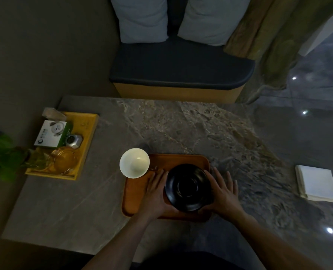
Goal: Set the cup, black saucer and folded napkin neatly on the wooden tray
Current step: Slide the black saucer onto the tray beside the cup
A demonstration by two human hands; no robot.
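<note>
A black saucer lies on the right half of the brown wooden tray on the stone table. My left hand rests flat against the saucer's left rim, fingers spread. My right hand presses the saucer's right rim the same way, over the tray's right edge. A white cup stands at the tray's far left corner, overlapping its edge; whether it is on the tray or beside it I cannot tell. The folded white napkin lies on the table far to the right, apart from the tray.
A yellow tray at the table's left holds a white and green box, a small silver clock and a glass piece. A green plant leans in at the left. A dark cushioned bench with two pillows stands behind the table.
</note>
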